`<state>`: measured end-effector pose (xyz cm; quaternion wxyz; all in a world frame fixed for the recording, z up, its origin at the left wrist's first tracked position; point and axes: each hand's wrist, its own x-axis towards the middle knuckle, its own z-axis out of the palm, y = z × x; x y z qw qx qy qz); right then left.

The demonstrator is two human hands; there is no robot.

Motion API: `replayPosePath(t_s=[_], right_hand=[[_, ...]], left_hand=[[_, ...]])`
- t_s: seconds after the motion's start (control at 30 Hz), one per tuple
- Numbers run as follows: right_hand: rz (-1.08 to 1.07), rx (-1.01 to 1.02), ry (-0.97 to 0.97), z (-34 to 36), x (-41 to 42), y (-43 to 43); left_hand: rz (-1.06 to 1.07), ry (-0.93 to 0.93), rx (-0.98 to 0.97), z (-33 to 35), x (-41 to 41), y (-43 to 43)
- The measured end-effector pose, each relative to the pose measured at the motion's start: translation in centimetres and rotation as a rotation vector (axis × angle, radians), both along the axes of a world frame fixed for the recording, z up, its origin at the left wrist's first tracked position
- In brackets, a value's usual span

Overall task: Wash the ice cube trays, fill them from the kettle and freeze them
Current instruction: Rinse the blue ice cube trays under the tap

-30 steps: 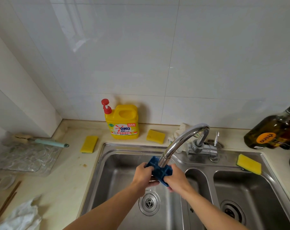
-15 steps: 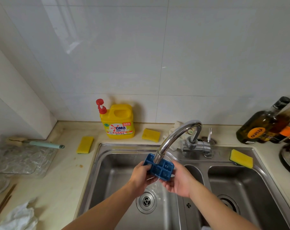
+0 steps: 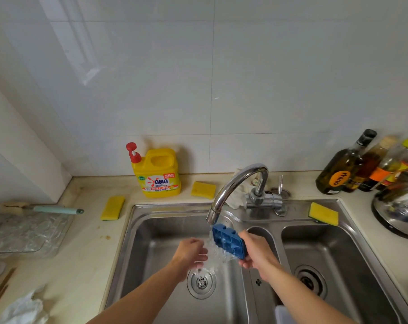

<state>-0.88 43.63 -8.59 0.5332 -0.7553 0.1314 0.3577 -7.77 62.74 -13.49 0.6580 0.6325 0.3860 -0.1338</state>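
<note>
A small blue ice cube tray (image 3: 229,243) is tilted under the chrome faucet spout (image 3: 231,190) over the left sink basin (image 3: 151,251). My right hand (image 3: 256,252) grips the tray at its right end. Water runs off the tray's lower edge toward the drain (image 3: 201,282). My left hand (image 3: 191,251) is just left of the tray, off it, fingers loosely curled in the falling water and holding nothing. A steel kettle (image 3: 399,211) stands at the right edge of the counter.
A yellow detergent jug (image 3: 159,174) stands against the wall, with yellow sponges (image 3: 113,207) (image 3: 203,189) (image 3: 323,213) around the sink. A clear glass tray (image 3: 23,232) and a brush (image 3: 46,208) lie at left. Bottles (image 3: 345,167) crowd the back right. The right basin (image 3: 326,258) is beside my right arm.
My left hand has let go of the tray, which my right hand alone holds, shifted right and tilted. Water now pours off it. The view has dropped slightly.
</note>
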Motion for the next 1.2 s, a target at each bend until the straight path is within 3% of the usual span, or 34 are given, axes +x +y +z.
replayPosePath(t_s=[0.1, 0.3, 0.43, 0.67, 0.83, 0.93, 1.0, 1.1, 1.2], right_hand=[[-0.052, -0.054, -0.137, 0.0, -0.7, -3.2], [0.091, -0.23, -0.497, 0.6, -1.0, -5.0], [0.072, -0.254, -0.572, 1.5, -0.7, -8.3], [-0.032, -0.164, -0.707, 6.2, 1.3, -14.2], [-0.143, 0.004, -0.997, 10.6, 3.1, -19.9], [-0.141, 0.006, -1.14, 10.5, 4.0, -23.6], [-0.073, -0.121, -1.14, 7.8, 4.1, -26.1], [0.189, -0.466, -0.881, 0.3, 2.4, -30.5], [0.247, -0.529, -0.751, -3.7, 0.4, -33.7]], left_hand=[[-0.148, -0.014, 0.043, 0.3, 0.7, -2.2], [-0.277, -0.075, 0.128, 1.1, 1.4, -4.8], [-0.406, -0.089, 0.24, 0.9, 1.5, -7.5], [-0.464, -0.082, 0.446, 1.1, 2.3, -11.4], [-0.457, -0.105, 0.535, 1.8, 3.8, -16.3], [-0.45, -0.127, 0.551, 2.5, 4.4, -19.9], [-0.448, -0.135, 0.573, 2.7, 4.7, -21.9], [-0.397, -0.129, 0.538, 2.6, 4.7, -24.5], [-0.354, -0.13, 0.532, 2.3, 4.1, -26.5]])
